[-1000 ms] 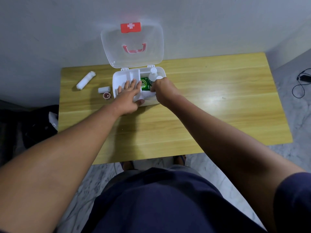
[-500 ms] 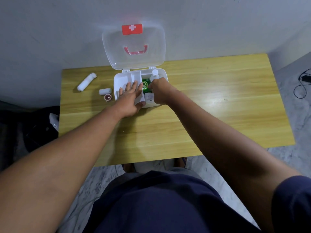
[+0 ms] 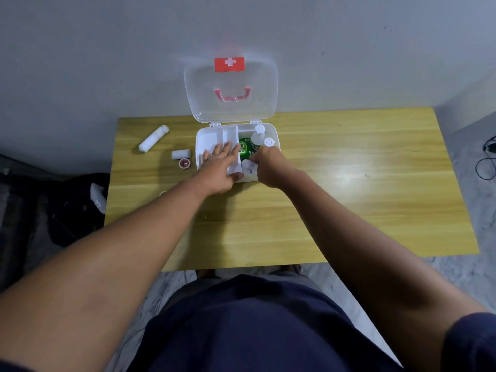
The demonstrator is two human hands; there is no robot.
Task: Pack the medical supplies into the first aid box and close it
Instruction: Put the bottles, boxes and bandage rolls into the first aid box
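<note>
With its lid propped open at 12 o'clock, the first aid box [image 3: 275,131] sits mid-table while the left hand [image 3: 218,167] lies flat and empty on its white tray, apparently steadying it as the right hand [image 3: 268,167] curls around a white item, grip unclear.

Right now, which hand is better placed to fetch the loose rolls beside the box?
Left hand: it rests flat nearest the short roll and tape; right hand is busy inside the box.
</note>
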